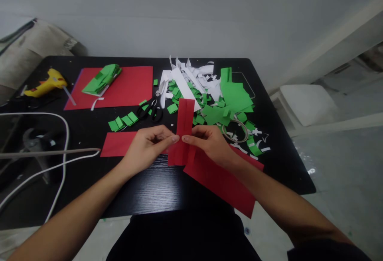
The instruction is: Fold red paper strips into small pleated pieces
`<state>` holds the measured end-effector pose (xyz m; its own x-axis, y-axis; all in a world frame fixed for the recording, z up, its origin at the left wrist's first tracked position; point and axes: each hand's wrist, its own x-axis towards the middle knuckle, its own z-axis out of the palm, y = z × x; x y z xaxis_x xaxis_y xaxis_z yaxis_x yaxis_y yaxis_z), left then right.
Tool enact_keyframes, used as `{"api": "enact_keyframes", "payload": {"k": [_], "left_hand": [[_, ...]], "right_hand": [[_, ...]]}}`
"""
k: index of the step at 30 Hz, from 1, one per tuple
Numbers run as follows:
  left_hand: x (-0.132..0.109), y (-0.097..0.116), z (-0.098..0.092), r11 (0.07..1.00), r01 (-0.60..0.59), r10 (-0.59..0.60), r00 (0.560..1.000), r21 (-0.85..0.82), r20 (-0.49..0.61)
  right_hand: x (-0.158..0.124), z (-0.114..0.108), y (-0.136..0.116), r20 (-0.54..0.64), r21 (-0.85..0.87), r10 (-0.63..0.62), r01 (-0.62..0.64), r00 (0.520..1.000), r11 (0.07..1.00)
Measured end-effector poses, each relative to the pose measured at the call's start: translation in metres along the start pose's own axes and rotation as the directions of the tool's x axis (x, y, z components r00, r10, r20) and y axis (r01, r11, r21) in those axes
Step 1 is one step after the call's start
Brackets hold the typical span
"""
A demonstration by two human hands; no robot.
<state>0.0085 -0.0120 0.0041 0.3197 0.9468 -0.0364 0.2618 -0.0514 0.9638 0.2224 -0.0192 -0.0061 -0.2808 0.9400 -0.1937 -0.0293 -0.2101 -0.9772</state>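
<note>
Strip (185, 117): plain red
Large sheet (134, 89): red, purple left edge
Bundle (101, 79): green, some white
Scrap pile (182, 85): green and white
Glue gun (55, 83): yellow, touch of orange-red
Scissors (154, 103): black
Table (281, 169): black, fine grain lines
Cable (67, 135): white

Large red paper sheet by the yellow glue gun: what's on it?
A folded green paper bundle and white paper strip; a translucent glue stick overlaps its left edge. What's beneath the bundle is hidden.
</note>
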Motion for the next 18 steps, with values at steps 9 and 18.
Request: {"api": "enact_keyframes", "payload": {"k": [9,18], "left_hand": [[-0.0006,-0.0039,-0.0026,0.996,-0.048,0.045,0.998,0.081,0.043],[0.0006,-0.006,-0.0045,0.984,-0.093,0.093,0.996,0.151,0.012]], "right_hand": [[0.0006,0.0016,0.0026,-0.012,0.07,0.017,-0.016,1.0,0.997],[-0.0011,0.0027,0.001,-0.016,0.063,0.001,0.0,1.0,0.998]]}}
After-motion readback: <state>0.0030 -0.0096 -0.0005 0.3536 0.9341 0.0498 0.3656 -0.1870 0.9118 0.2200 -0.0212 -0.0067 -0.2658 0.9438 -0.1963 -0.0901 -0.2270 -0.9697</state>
